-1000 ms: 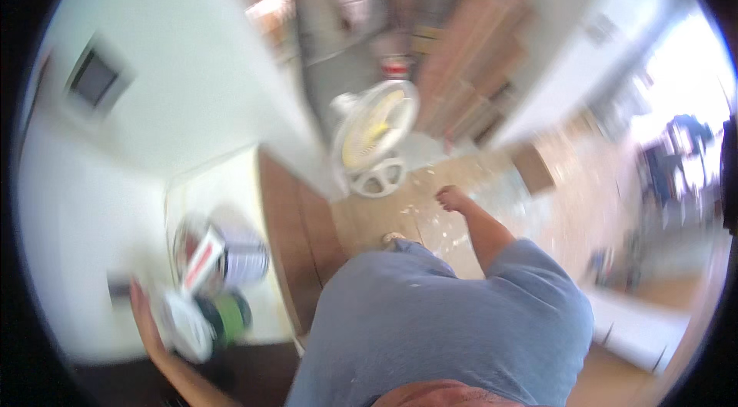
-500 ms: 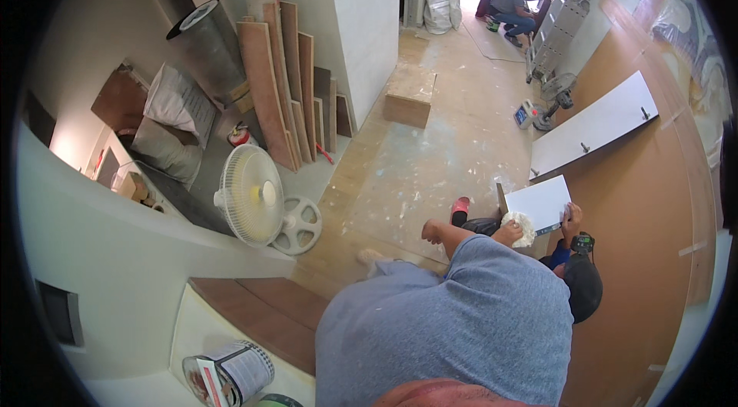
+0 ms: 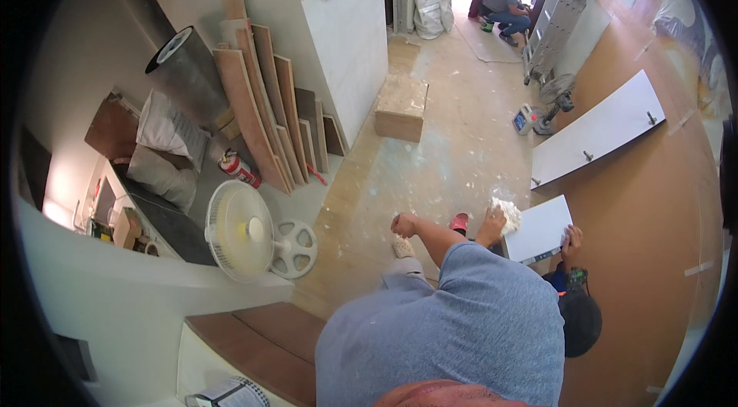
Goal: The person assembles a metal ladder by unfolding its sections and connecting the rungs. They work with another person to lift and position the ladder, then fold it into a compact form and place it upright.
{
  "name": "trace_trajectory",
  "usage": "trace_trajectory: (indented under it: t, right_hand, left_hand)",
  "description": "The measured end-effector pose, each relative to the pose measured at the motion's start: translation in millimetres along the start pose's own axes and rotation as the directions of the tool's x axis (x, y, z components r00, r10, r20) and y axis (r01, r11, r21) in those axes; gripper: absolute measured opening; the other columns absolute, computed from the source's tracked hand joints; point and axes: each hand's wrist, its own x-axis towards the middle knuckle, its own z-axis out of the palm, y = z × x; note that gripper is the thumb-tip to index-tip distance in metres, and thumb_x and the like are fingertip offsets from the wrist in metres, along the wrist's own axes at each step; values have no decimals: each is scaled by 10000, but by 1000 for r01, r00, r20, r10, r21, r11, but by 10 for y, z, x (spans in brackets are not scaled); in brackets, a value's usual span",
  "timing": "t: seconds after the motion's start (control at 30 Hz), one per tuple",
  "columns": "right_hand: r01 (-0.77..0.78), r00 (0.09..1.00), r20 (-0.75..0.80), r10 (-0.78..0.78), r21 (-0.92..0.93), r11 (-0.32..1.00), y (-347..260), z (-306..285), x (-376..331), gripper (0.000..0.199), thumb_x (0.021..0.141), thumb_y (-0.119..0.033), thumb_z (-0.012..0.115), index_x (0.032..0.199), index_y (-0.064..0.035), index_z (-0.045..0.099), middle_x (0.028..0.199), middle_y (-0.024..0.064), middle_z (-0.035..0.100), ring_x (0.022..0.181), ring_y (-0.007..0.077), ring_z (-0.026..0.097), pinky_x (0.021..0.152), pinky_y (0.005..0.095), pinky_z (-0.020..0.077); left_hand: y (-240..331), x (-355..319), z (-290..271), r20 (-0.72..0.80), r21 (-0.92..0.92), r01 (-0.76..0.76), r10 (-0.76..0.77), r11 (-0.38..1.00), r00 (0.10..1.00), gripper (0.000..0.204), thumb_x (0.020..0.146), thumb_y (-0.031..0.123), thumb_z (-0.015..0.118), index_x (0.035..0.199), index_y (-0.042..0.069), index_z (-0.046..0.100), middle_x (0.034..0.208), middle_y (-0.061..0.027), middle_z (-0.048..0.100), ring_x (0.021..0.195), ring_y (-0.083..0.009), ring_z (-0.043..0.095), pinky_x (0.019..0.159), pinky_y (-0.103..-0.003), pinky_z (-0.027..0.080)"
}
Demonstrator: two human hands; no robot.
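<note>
My right hand [image 3: 403,224] is curled into a loose fist with nothing visible in it. It hangs above my beige shoe [image 3: 402,245], touching nothing. A grey-blue sleeve [image 3: 470,253] covers my upper arm. My left hand is out of view. Close on my right, a co-worker in a dark cap [image 3: 580,322] holds a small white panel [image 3: 540,230]. One of their hands [image 3: 572,241] grips its right edge. The other [image 3: 490,229] presses a bunched white cloth [image 3: 507,215] near its left edge. A red slipper [image 3: 460,221] shows beside them.
A larger white panel [image 3: 600,130] with metal fittings leans right. A pedestal fan [image 3: 242,230], leaning boards [image 3: 254,107] and a fire extinguisher [image 3: 240,169] stand left. Ahead are a wooden box [image 3: 401,107], a jug [image 3: 525,119], a ladder [image 3: 552,30] and two people [image 3: 503,3].
My fist has moved left. The co-worker's cloth hand has shifted up and left, off the small panel's lower left. The whole view has tilted slightly.
</note>
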Motion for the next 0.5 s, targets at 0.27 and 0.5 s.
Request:
trace_trajectory:
  t: [0.27, 0.5]
  right_hand:
    - [-208, 976, 52, 212, -78, 975, 922, -933, 836, 182, 821, -211, 625, 934, -89, 697, 808, 98, 680, 650, 209, 654, 518, 364, 527]
    - [-51, 997, 40, 63, -241, 969, 1543, -1707, 1074, 128, 797, -138, 637, 831, -48, 721, 854, 130, 703, 681, 258, 672, 596, 414, 538]
  left_hand:
    - [1581, 36, 10, -122, 71, -30, 38, 997, 992, 344, 877, 331, 676, 959, 30, 529, 959, -101, 508, 878, -199, 450, 769, -388, 378]
    - [2785, 123, 107, -213, 39, -157, 162, 987, 964, 300, 885, 285, 684, 859, 18, 550, 853, -86, 521, 787, -174, 452, 696, -365, 389]
